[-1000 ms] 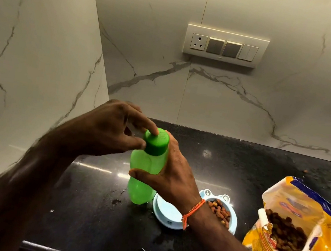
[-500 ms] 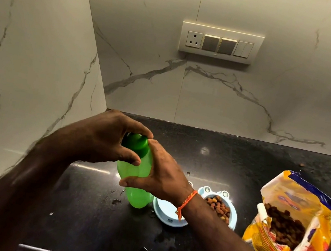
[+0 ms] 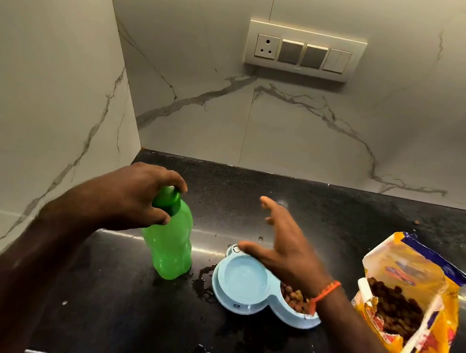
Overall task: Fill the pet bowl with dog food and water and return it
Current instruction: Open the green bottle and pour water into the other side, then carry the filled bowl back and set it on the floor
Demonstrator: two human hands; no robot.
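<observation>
The bowl (image 3: 257,288) is set on the black tabletop (image 3: 339,222), close to the front edge. It is light blue and has two cups. Water is seen in the left cup, and brown dog food (image 3: 296,299) is seen in the right cup, partly hidden by the right wrist. So both fills look done, and the carrying back is likely what is left. The green bottle (image 3: 169,242) is stood upright just left of the bowl, with its cap on. The cap is held from above by the left hand (image 3: 135,195), with the thumb and fingers curled round it, most likely so the bottle is kept steady as it is put down. The right hand (image 3: 281,250) is held just above the bowl with its grip wide open and nothing in it, perhaps to be brought down onto the bowl. Some spilled water (image 3: 203,283) is seen between bottle and bowl, so the bowl may be slippery. The open food bag (image 3: 406,305) is stood to the right, near the bowl.
</observation>
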